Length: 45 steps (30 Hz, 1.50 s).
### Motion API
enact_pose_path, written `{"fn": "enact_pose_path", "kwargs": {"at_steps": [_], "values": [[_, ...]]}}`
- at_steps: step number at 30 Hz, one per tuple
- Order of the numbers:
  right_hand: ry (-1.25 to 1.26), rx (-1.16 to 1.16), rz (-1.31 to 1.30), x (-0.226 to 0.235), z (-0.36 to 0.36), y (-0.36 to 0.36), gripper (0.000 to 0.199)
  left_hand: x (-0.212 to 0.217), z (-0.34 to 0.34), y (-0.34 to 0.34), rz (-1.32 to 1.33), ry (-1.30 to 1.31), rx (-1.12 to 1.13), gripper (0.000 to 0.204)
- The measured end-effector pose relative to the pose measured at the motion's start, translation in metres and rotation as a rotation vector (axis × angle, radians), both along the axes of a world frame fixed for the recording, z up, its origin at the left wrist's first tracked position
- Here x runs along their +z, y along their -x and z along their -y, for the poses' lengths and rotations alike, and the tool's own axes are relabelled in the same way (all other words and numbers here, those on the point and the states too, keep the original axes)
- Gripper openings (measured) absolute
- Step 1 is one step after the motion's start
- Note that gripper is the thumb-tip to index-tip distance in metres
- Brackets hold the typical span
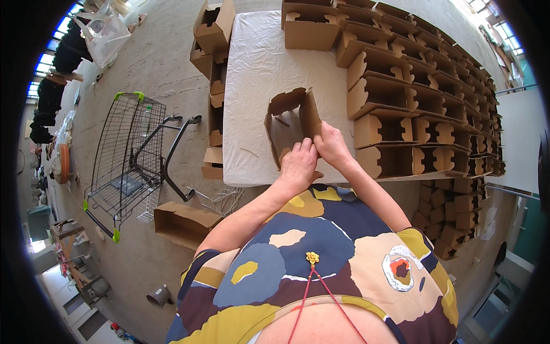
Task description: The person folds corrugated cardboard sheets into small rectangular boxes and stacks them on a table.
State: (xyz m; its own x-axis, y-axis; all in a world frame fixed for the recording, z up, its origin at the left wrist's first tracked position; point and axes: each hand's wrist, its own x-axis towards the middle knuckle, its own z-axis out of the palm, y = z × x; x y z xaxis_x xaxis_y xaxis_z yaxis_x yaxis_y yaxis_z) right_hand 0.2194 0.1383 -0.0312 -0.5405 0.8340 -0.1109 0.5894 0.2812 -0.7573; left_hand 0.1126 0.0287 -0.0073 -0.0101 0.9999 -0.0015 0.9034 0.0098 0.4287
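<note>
One open cardboard box [307, 117] stands in front of me on the one white-covered table [252, 86], near its front edge. My right hand [332, 144] has its grip closed on the right wall; my left hand [299, 163] touches the near corner, fingers together, though I cannot tell whether that grip clamps. Rightward are stacked boxes [389, 94], too many to count; leftward, one wire cart [129, 155] and one floor carton [186, 225].

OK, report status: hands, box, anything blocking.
Left hand at near end of cardboard box; right hand at its right wall. Box open upward on white-covered table. Nothing visibly blocking.
</note>
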Motion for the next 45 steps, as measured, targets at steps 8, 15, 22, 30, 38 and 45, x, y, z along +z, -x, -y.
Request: {"fn": "enact_pose_path", "kwargs": {"at_steps": [8,15,22,30,38,45], "values": [[0.272,-0.035,-0.101,0.044,0.017,0.004,0.034,-0.008,0.010,0.015,-0.213,-0.270,0.063,0.009],[0.081,-0.055,0.346,0.049,-0.025,-0.025,0.070,0.010,0.039,0.078,-0.152,-0.308,0.087,0.015],[-0.165,-0.057,0.243,0.048,-0.022,-0.022,0.048,0.002,0.054,0.093,0.034,-0.314,0.063,0.021],[-0.181,-0.088,0.268,0.033,-0.018,-0.013,0.025,-0.006,0.064,0.100,0.201,-0.324,-0.003,0.023],[-0.007,-0.056,0.423,0.023,-0.022,-0.014,0.029,0.028,0.052,0.068,0.199,-0.021,0.001,0.032],[-0.001,-0.064,0.343,0.012,-0.023,-0.021,0.029,0.009,0.031,0.072,0.265,0.000,-0.018,0.023]]}}
